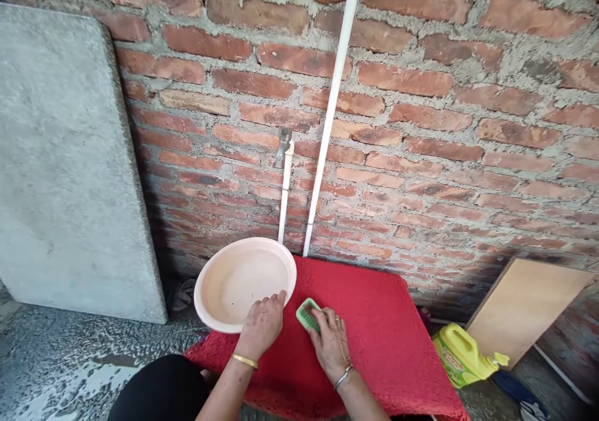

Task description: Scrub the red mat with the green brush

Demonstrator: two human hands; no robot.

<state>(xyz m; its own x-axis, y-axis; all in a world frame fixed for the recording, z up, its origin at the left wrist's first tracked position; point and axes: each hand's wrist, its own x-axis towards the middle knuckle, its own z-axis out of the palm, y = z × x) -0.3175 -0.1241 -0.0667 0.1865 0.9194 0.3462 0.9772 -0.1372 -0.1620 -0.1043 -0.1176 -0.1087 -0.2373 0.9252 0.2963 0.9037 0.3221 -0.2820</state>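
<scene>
My left hand [265, 325], with a gold bangle at the wrist, grips the near right rim of a pale pink plastic basin [229, 284]. The basin tilts slightly over the left edge of a red fleecy cloth [374, 321]; a few dark specks lie inside it. To the right, my right hand [331, 340] has its fingers closed round a small green scrubbing brush [307, 312] that rests on the cloth. Fingers and palm cover part of the brush, and the thumb side of the left hand is partly hidden.
A brick wall [402, 159] rises behind, with a white pipe [327, 121] and a tap [283, 146]. A grey slab [70, 159] leans at left above wet floor [84, 358]. At right stand a yellow detergent jug [463, 352] and a wooden board [524, 302].
</scene>
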